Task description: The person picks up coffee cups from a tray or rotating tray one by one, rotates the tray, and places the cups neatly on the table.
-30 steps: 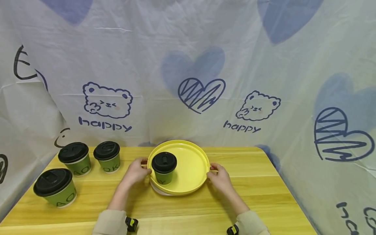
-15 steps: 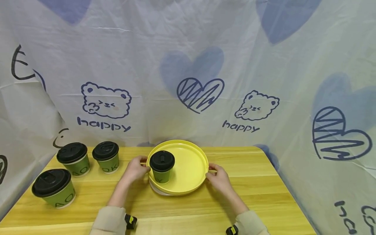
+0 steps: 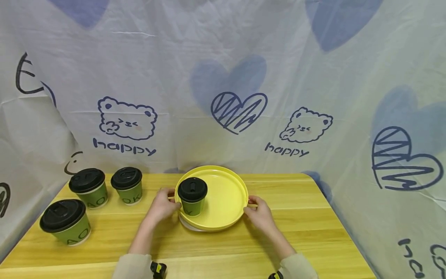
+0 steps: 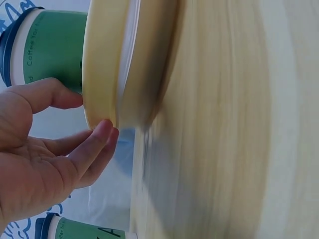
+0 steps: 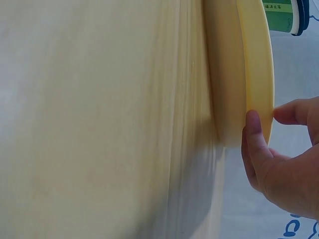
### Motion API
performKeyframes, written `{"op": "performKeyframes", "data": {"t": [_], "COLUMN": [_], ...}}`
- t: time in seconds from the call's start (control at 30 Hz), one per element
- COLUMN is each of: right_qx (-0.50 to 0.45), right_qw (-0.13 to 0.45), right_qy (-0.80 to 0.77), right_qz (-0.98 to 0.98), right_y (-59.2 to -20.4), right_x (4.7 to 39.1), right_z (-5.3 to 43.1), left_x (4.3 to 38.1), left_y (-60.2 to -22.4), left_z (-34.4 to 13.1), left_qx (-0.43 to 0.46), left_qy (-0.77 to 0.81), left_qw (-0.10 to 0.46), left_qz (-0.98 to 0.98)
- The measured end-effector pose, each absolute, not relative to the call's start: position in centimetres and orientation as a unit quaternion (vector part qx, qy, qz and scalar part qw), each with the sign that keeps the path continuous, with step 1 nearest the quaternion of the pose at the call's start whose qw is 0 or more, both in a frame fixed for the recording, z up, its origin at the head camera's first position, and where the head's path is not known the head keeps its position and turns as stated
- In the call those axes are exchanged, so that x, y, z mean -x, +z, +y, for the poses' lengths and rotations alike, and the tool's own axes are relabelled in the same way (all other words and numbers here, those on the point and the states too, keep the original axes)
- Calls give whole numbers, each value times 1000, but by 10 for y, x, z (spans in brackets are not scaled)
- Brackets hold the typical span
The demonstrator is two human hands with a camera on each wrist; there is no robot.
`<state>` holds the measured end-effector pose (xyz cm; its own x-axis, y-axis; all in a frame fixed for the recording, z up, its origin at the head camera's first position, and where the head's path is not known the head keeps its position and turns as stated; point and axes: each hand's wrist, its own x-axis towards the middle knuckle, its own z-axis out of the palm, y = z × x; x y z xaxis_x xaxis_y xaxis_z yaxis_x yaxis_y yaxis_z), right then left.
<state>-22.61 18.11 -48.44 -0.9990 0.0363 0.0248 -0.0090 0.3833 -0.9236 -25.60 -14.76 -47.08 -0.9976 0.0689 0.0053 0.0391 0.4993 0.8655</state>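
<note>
A round yellow tray with a low rim lies in the middle of the wooden table, on a pale round base that shows beneath its front left edge. On the tray's left side stands a green paper cup with a black lid, upright. My left hand pinches the tray's left rim; in the left wrist view its thumb is at the upper edge near the cup, its fingertips under the side. At the opposite rim, my right hand pinches the tray between thumb and fingers, as the right wrist view shows.
Several more lidded green cups stand at the table's left: one at the front, one behind it, one nearer the tray. A white printed cloth hangs right behind the table and along its sides.
The cup on the tray has shifted slightly left and back, as if the tray turned a little. Both hands keep their hold on the rim. The other cups stay put.
</note>
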Motion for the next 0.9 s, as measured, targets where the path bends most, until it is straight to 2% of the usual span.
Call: {"op": "performKeyframes", "data": {"t": [0.43, 0.7, 0.9], "right_qx": [7, -21, -38], "right_qw": [31, 80, 93], "right_qy": [547, 431, 324], "right_qz": [-836, -899, -941], "right_y": [-488, -489, -487], "right_x": [227, 237, 247], "right_z": [183, 189, 192], "left_x": [254, 258, 261], "left_y": [-472, -472, -472], "left_z": [-146, -149, -149], "left_qx": [-11, -16, -17], "left_qy": [506, 495, 488], "left_qw": [22, 28, 31], "left_qz": [862, 868, 872]}}
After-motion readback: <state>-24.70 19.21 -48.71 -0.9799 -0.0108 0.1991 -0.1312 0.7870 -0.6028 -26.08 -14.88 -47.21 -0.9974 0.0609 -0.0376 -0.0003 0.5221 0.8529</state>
